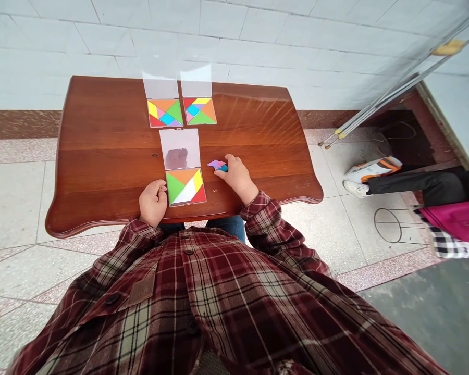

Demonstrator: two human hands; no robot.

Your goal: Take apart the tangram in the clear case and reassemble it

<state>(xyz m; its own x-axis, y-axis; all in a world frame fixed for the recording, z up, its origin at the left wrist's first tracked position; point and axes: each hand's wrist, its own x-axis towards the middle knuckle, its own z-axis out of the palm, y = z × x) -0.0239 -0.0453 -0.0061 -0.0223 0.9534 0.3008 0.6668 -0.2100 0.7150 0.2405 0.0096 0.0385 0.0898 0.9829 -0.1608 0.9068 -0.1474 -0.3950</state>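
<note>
My right hand (237, 177) rests on the wooden table, its fingertips on small tangram pieces (218, 165), a pink-purple one and a teal one. My left hand (153, 202) is curled closed against the left edge of an open plastic tangram case (185, 187). That case holds green, orange, yellow and red pieces around a white triangular gap, and its clear lid (179, 148) lies open beyond it. Farther back sit two more open cases with full coloured patterns, one on the left (164, 113) and one on the right (199, 111).
The dark wooden table (101, 172) has a curved edge and stands against a white tiled wall. To the right are a seated person's leg with a white shoe (369, 177), a wire stand (394, 225), pink cloth (459, 221) and metal poles (398, 88).
</note>
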